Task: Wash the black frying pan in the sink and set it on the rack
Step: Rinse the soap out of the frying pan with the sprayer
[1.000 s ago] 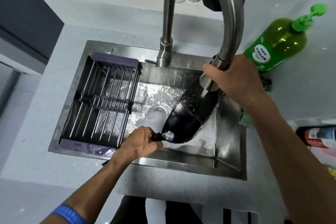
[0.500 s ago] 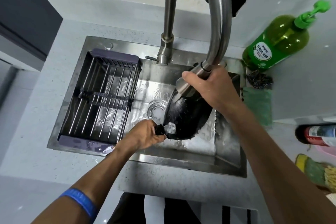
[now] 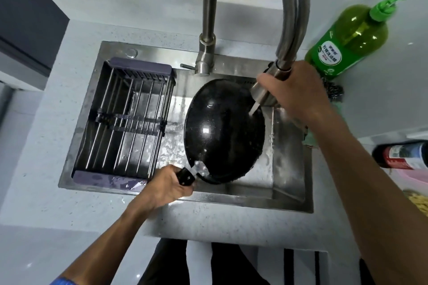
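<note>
Over the sink, left hand grips pan; right hand apparently grips sprayer

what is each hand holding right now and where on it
The left hand grips the black frying pan by its handle, at the near rim. The right hand grips the faucet spray head around its barrel, aimed into the pan.

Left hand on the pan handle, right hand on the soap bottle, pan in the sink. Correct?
Not quite. In the head view the right hand grips the faucet spray head, not the soap bottle. The left hand holds the pan handle in the sink.
</note>
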Demonstrator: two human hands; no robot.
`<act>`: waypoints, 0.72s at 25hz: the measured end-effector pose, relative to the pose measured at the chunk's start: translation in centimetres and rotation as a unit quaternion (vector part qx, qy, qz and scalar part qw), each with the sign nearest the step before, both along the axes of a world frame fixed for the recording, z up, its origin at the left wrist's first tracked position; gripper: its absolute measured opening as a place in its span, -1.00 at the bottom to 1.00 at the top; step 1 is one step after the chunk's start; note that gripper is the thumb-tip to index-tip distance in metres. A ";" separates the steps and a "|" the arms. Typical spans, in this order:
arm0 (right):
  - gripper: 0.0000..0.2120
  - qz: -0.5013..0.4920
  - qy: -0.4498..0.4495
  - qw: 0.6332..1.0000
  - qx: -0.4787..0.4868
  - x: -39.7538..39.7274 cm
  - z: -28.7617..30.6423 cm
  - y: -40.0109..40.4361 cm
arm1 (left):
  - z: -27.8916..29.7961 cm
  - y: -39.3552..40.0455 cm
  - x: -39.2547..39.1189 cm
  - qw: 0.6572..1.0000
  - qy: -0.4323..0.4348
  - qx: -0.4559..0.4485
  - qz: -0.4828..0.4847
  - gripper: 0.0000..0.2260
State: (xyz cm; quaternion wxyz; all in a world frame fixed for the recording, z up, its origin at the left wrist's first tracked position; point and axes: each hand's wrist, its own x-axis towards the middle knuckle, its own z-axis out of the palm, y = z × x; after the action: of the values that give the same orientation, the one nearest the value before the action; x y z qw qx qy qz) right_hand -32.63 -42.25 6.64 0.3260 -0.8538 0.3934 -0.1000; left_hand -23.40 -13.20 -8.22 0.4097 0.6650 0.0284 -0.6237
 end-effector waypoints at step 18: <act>-0.63 0.007 -0.075 0.990 0.116 1.1 -0.7 0.7 | 1.7 0.4 -1.7 0.965 -0.222 -0.009 -0.138 -0.80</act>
State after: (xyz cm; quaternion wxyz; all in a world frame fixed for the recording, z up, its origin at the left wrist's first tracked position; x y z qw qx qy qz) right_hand -31.51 -41.58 5.90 0.4524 -0.8031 0.3704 -0.1151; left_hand -25.09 -12.75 -6.49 0.3217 0.7802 -0.1611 -0.5117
